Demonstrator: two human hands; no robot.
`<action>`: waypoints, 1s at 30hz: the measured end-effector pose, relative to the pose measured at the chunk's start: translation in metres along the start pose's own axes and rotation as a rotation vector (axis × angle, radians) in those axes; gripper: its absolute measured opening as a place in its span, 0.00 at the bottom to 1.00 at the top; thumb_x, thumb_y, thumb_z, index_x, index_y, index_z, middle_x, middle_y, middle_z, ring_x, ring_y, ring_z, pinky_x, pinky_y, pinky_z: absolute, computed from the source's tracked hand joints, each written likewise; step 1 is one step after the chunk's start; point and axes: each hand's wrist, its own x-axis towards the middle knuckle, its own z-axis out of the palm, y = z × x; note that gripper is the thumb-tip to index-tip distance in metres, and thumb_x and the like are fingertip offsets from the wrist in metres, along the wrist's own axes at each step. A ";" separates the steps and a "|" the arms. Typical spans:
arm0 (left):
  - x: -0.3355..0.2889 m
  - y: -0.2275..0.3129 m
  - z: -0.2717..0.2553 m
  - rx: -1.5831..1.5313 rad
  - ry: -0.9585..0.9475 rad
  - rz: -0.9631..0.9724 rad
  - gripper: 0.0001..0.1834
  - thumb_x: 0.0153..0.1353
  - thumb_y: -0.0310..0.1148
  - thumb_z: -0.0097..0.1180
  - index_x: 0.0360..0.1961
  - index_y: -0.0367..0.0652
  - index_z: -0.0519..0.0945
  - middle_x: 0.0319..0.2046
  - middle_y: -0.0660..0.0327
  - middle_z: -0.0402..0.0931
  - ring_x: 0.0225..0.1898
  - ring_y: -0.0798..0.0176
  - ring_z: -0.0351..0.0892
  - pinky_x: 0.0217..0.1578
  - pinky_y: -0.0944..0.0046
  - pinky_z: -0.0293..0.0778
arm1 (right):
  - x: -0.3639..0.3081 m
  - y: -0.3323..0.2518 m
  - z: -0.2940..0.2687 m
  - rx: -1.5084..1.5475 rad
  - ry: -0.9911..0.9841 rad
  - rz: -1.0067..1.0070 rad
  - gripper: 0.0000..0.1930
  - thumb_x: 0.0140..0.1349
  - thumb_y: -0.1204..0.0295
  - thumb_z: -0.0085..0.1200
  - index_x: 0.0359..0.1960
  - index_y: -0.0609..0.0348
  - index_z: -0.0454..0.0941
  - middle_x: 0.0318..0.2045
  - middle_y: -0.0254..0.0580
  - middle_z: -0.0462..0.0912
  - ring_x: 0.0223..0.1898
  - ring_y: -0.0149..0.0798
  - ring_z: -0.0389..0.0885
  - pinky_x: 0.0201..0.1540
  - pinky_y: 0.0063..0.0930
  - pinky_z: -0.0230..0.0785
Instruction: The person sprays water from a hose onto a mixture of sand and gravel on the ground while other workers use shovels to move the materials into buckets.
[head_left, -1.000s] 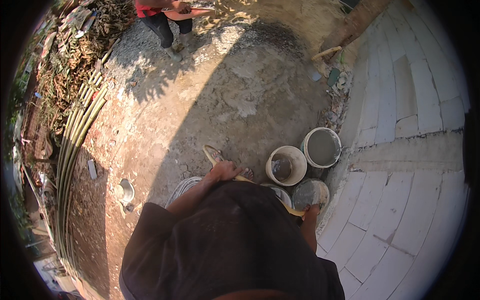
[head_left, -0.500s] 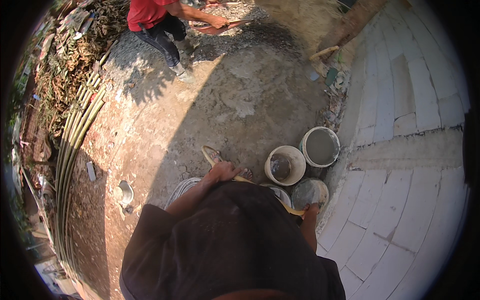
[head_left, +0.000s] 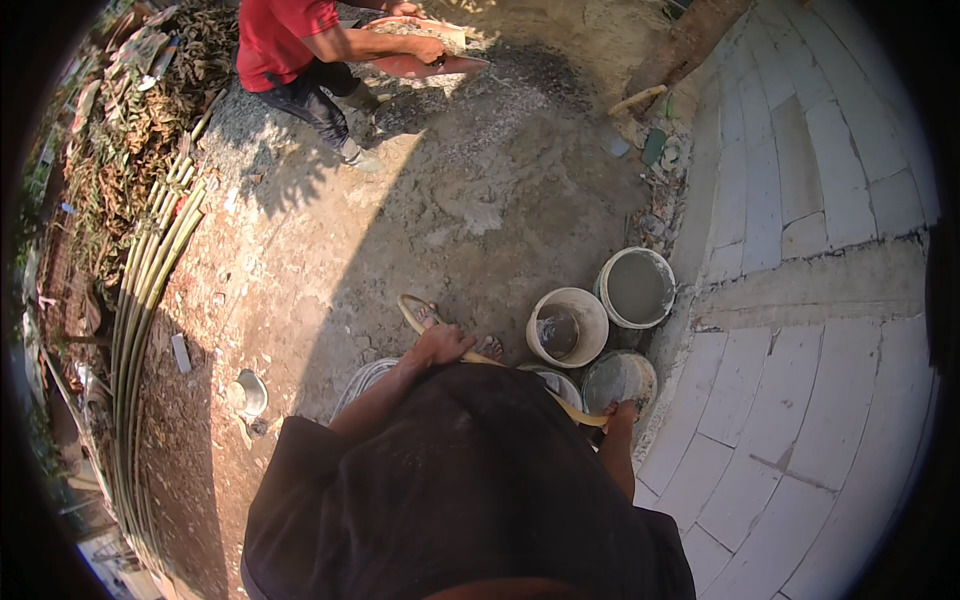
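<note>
Coming further into view well beyond the left fingers, a co-worker (head_left: 285, 45) in red now holds a reddish pan (head_left: 412, 66) low, while the left hand (head_left: 443, 345) and right hand (head_left: 621, 414) stay curled around the yellow hose (head_left: 581, 414) that runs between them. A cream bucket (head_left: 591, 320) stands ahead of the right fingers; the unchanged grip suggests this handling goes on undisturbed.

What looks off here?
One wall block at upper right looks odd: darker than its neighbours. A small pale slab lies alone on the ground at left, perhaps stray. The yellow hose in the left hand and right hand shows no obvious damage.
</note>
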 end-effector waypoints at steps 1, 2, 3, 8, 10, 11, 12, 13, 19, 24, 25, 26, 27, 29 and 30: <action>-0.001 0.000 0.000 0.023 -0.011 -0.013 0.27 0.63 0.52 0.38 0.30 0.44 0.84 0.29 0.45 0.79 0.35 0.41 0.79 0.41 0.45 0.69 | -0.001 -0.001 0.000 -0.001 -0.002 -0.001 0.22 0.66 0.56 0.32 0.23 0.59 0.67 0.14 0.31 0.62 0.12 0.30 0.58 0.15 0.23 0.56; -0.002 0.000 0.000 0.046 -0.022 -0.027 0.25 0.64 0.51 0.37 0.32 0.47 0.84 0.30 0.46 0.80 0.35 0.41 0.79 0.41 0.45 0.69 | -0.002 -0.001 0.000 0.003 -0.018 0.005 0.22 0.66 0.56 0.32 0.23 0.60 0.67 0.14 0.31 0.62 0.12 0.30 0.58 0.15 0.23 0.55; -0.003 0.000 0.000 0.046 -0.020 -0.029 0.25 0.64 0.51 0.37 0.32 0.47 0.84 0.30 0.46 0.80 0.35 0.41 0.79 0.41 0.45 0.69 | -0.003 -0.002 0.000 0.007 -0.035 0.011 0.21 0.65 0.56 0.32 0.24 0.60 0.68 0.14 0.31 0.62 0.12 0.30 0.58 0.15 0.22 0.55; -0.009 0.016 -0.014 -0.010 -0.016 -0.029 0.24 0.63 0.50 0.38 0.33 0.48 0.84 0.30 0.46 0.80 0.35 0.42 0.79 0.40 0.45 0.70 | 0.008 -0.001 -0.003 -0.001 -0.033 0.001 0.19 0.64 0.59 0.32 0.25 0.61 0.68 0.14 0.31 0.62 0.12 0.29 0.57 0.15 0.22 0.55; -0.006 0.008 -0.006 0.004 0.000 -0.020 0.24 0.63 0.50 0.38 0.33 0.48 0.84 0.30 0.46 0.80 0.35 0.42 0.79 0.40 0.45 0.70 | 0.009 -0.001 -0.003 -0.001 -0.057 0.014 0.19 0.64 0.60 0.32 0.26 0.61 0.68 0.14 0.31 0.62 0.12 0.29 0.57 0.15 0.23 0.55; -0.006 0.004 -0.002 0.020 0.014 -0.009 0.23 0.63 0.50 0.38 0.33 0.48 0.84 0.29 0.47 0.80 0.34 0.42 0.79 0.39 0.45 0.70 | 0.008 -0.002 -0.003 0.001 -0.051 -0.001 0.18 0.64 0.60 0.32 0.25 0.61 0.68 0.14 0.31 0.62 0.12 0.29 0.57 0.15 0.23 0.55; -0.005 0.000 0.001 0.019 0.014 -0.010 0.23 0.63 0.50 0.38 0.33 0.48 0.84 0.29 0.47 0.80 0.34 0.42 0.79 0.39 0.45 0.70 | 0.007 -0.002 -0.002 0.004 -0.045 -0.016 0.18 0.63 0.61 0.32 0.25 0.61 0.68 0.14 0.31 0.62 0.12 0.30 0.57 0.15 0.23 0.55; -0.004 0.001 0.001 0.024 0.003 0.005 0.23 0.63 0.50 0.39 0.33 0.48 0.84 0.29 0.46 0.79 0.34 0.42 0.79 0.39 0.45 0.70 | 0.006 -0.003 -0.001 0.005 -0.043 -0.017 0.18 0.63 0.61 0.32 0.25 0.61 0.68 0.14 0.31 0.62 0.12 0.30 0.57 0.15 0.23 0.55; -0.003 0.006 -0.004 0.034 0.002 -0.004 0.24 0.63 0.50 0.38 0.32 0.47 0.83 0.28 0.45 0.79 0.33 0.41 0.79 0.38 0.45 0.70 | -0.002 -0.008 0.000 -0.013 -0.034 0.003 0.18 0.62 0.60 0.34 0.22 0.59 0.67 0.14 0.32 0.62 0.12 0.30 0.57 0.15 0.22 0.55; 0.001 0.003 0.000 0.024 -0.014 -0.029 0.24 0.63 0.50 0.38 0.32 0.47 0.83 0.28 0.45 0.79 0.33 0.41 0.79 0.38 0.45 0.70 | 0.000 -0.010 -0.001 0.002 -0.020 0.028 0.18 0.61 0.60 0.34 0.23 0.60 0.68 0.14 0.32 0.62 0.12 0.30 0.58 0.15 0.22 0.54; 0.003 0.001 0.002 0.027 -0.024 -0.028 0.24 0.63 0.51 0.38 0.32 0.46 0.83 0.28 0.44 0.79 0.33 0.40 0.78 0.39 0.44 0.70 | 0.001 -0.009 -0.002 0.002 -0.020 0.031 0.18 0.61 0.60 0.34 0.23 0.60 0.68 0.14 0.32 0.62 0.12 0.30 0.58 0.15 0.22 0.54; 0.004 -0.002 0.004 0.031 -0.034 -0.027 0.25 0.63 0.51 0.38 0.31 0.45 0.83 0.27 0.44 0.79 0.34 0.40 0.78 0.39 0.44 0.69 | 0.002 -0.007 -0.002 -0.001 -0.031 -0.004 0.18 0.61 0.60 0.34 0.22 0.60 0.68 0.14 0.32 0.62 0.12 0.30 0.58 0.15 0.23 0.55; 0.004 -0.004 0.007 0.032 -0.036 -0.027 0.25 0.63 0.51 0.38 0.31 0.45 0.83 0.27 0.44 0.79 0.34 0.40 0.78 0.39 0.44 0.69 | 0.003 -0.005 -0.002 -0.004 -0.043 -0.040 0.18 0.61 0.60 0.34 0.22 0.60 0.68 0.14 0.32 0.62 0.12 0.30 0.58 0.15 0.23 0.55; 0.002 0.004 -0.002 0.011 -0.040 -0.016 0.27 0.63 0.52 0.38 0.29 0.42 0.83 0.27 0.43 0.78 0.34 0.39 0.78 0.40 0.44 0.69 | 0.007 -0.004 -0.001 -0.002 -0.020 -0.035 0.18 0.61 0.60 0.34 0.22 0.59 0.67 0.13 0.32 0.62 0.12 0.30 0.57 0.15 0.23 0.55; 0.003 0.003 -0.001 0.012 -0.043 -0.013 0.27 0.63 0.52 0.38 0.29 0.42 0.83 0.27 0.43 0.78 0.34 0.39 0.78 0.40 0.44 0.69 | 0.008 -0.004 -0.002 -0.002 0.000 -0.033 0.18 0.62 0.60 0.34 0.22 0.59 0.67 0.13 0.31 0.62 0.11 0.30 0.57 0.15 0.23 0.55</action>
